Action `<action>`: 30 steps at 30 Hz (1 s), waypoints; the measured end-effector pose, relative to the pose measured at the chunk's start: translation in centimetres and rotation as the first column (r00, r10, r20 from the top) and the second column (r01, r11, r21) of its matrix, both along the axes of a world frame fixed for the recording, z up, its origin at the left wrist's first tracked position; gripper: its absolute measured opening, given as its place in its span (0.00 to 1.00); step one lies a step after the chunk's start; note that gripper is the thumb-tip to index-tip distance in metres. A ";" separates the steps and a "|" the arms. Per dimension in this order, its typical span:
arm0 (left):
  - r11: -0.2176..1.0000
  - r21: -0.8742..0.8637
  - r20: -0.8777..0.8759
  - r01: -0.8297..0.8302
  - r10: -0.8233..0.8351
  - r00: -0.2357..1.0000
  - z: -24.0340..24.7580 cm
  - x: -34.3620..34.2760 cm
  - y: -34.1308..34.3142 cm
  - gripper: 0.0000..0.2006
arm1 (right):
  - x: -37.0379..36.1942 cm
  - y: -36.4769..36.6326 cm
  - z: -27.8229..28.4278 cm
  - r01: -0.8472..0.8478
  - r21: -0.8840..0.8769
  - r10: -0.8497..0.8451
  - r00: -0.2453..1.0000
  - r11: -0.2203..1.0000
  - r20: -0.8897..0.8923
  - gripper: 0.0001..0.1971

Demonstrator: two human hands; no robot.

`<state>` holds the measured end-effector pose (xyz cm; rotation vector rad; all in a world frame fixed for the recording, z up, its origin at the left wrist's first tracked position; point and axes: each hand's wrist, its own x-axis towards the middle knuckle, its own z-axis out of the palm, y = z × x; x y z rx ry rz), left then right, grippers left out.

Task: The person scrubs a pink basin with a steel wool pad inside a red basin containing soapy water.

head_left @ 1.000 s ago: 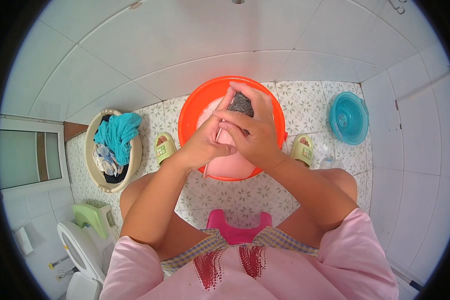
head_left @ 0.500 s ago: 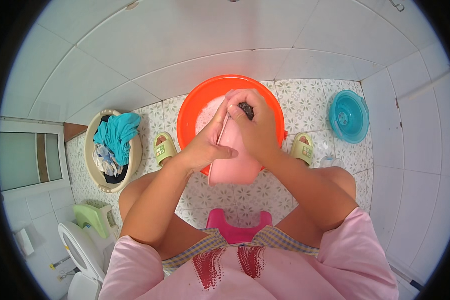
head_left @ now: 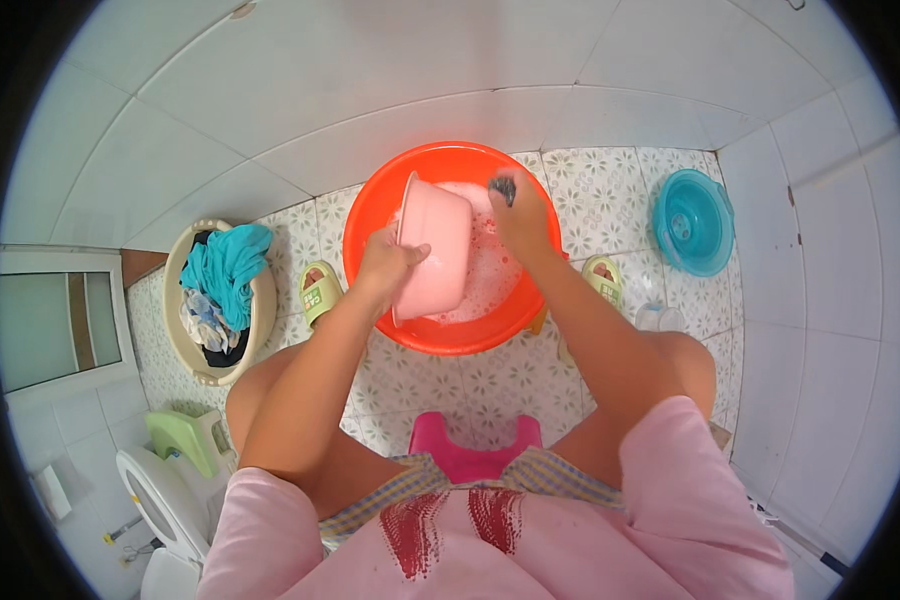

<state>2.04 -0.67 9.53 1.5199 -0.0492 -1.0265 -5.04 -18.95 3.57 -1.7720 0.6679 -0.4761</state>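
Note:
My left hand is closed on the rim of a pink basin, thumb against its outer side. The basin is tipped on its side over a large orange tub of foamy water. To the right of the pink basin, apart from it, my right hand grips a dark steel wool scourer above the water. The fingers of this hand are slightly blurred, and the scourer shows at their far end.
At the left stands a cream laundry basket with teal and dark clothes. A teal basin sits at the right by the wall. Between my legs is a pink stool; a clear container stands near my right foot.
The pink basin has turned and moved left and up over the orange tub, held by my left hand. My right hand, with the scourer, has come away from it to the right.

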 end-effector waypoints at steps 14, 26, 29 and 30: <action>0.801 0.577 0.762 0.158 -0.598 0.249 -11.4 -6.3 -1.6 0.24 | -2.3 3.7 -19.0 -0.224 -0.504 -0.110 0.828 0.834 -0.549 0.25; 0.884 0.435 0.743 0.174 -0.461 0.485 -12.6 -5.0 1.7 0.16 | -3.5 4.7 -18.8 -0.391 -0.418 0.113 0.826 0.820 -0.552 0.26; 0.920 0.356 0.632 0.164 -0.366 0.683 -8.7 -4.5 -0.4 0.20 | -4.3 2.7 -18.6 -0.268 -0.300 0.122 0.896 0.916 -0.427 0.26; 0.943 0.311 0.566 0.118 -0.284 0.774 -7.5 -4.0 -1.5 0.22 | -4.2 1.6 -17.6 -0.162 -0.161 0.100 0.936 0.974 -0.336 0.26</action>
